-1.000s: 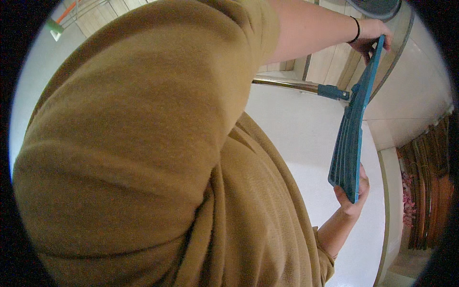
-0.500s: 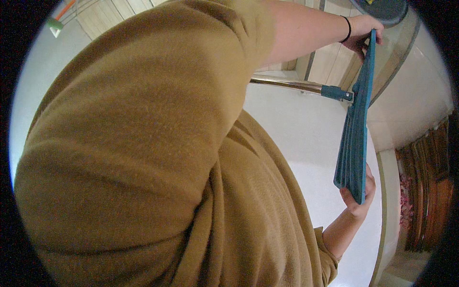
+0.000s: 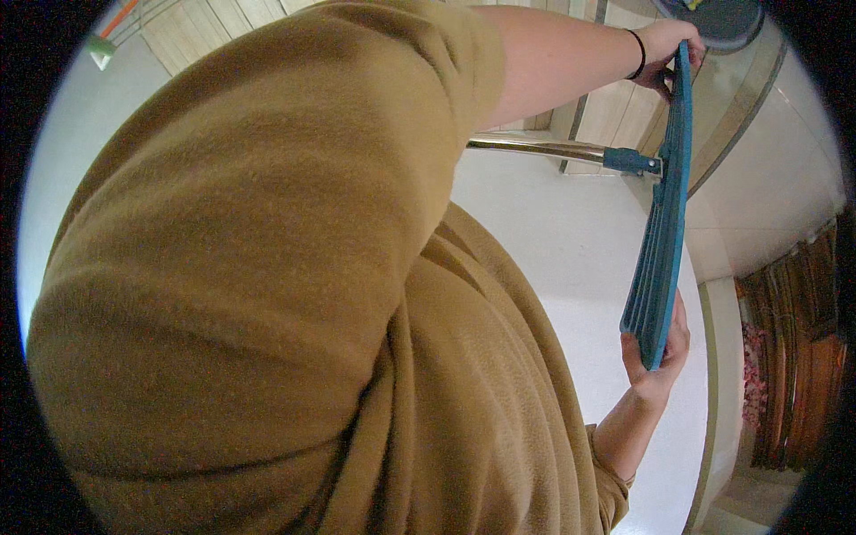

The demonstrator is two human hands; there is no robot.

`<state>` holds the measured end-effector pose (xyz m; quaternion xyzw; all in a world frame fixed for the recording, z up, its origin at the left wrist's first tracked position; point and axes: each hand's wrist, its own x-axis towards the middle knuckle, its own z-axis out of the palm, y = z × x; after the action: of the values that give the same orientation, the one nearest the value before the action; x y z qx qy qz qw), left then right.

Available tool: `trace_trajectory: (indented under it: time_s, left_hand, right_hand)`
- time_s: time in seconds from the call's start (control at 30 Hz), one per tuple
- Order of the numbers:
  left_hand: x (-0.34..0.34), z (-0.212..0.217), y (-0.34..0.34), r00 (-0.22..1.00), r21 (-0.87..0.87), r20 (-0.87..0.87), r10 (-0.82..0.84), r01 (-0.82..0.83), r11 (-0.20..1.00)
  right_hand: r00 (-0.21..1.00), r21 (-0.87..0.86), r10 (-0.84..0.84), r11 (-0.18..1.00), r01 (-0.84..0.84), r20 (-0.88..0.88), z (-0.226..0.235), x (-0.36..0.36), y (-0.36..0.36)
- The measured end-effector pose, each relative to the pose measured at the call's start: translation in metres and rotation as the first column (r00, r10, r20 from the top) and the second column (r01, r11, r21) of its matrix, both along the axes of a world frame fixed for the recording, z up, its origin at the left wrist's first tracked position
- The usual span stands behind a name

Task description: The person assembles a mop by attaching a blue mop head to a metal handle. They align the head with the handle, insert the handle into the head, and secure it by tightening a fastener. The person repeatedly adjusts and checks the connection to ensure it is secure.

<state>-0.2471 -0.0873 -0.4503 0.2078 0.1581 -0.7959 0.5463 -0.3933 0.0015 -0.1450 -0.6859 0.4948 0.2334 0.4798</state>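
A flat mop [image 3: 664, 241] with a long, ridged teal head stands on edge between my hands, right of my body. Its shiny metal pole reaches leftward from the swivel joint and disappears behind my brown sleeve. At the head's far upper end, my left hand [image 3: 669, 55], with a black band at the wrist, grips the edge; some of its fingers are hidden behind the plate. My right hand [image 3: 658, 370] is closed round the lower end, thumb on the ridged side and fingers on the other. The mop head's right-hand face is mostly out of sight.
Behind the mop is a smooth white surface [image 3: 553, 241]. Wood-look planks [image 3: 615, 116] lie beyond the left arm. A dark rounded object [image 3: 718, 25] is at the upper right. Brown wooden furniture [image 3: 802, 366] stands at the right, beside something pink and red [image 3: 754, 379].
Both hands and the mop head have shifted slightly up and left. The head's lower end has risen most, along with my right hand; both grips stay closed.
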Motion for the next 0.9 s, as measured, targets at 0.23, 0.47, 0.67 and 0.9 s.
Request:
trace_trajectory:
  time_s: [0.23,0.47,0.67,0.9]
  left_hand:
    - [0.042,0.078,0.02,0.998,0.037,0.036,0.048,-0.049,0.998]
    - [0.043,0.113,0.058,0.978,-0.033,0.056,-0.202,0.204,0.978]
    - [0.031,0.14,0.107,0.746,-0.152,0.547,-0.379,0.534,0.832]
    - [0.046,0.168,0.133,0.351,-0.067,0.863,-0.364,0.794,0.604]
  right_hand:
    - [0.986,-0.125,0.122,0.986,-0.107,0.117,0.052,0.039,0.009]
    - [0.992,-0.126,0.086,0.989,-0.074,0.093,0.054,0.037,0.01]
    - [0.988,-0.125,0.047,0.992,-0.029,0.145,0.054,0.025,0.018]
    - [0.998,-0.081,-0.006,0.997,0.01,0.06,0.055,0.027,0.03]
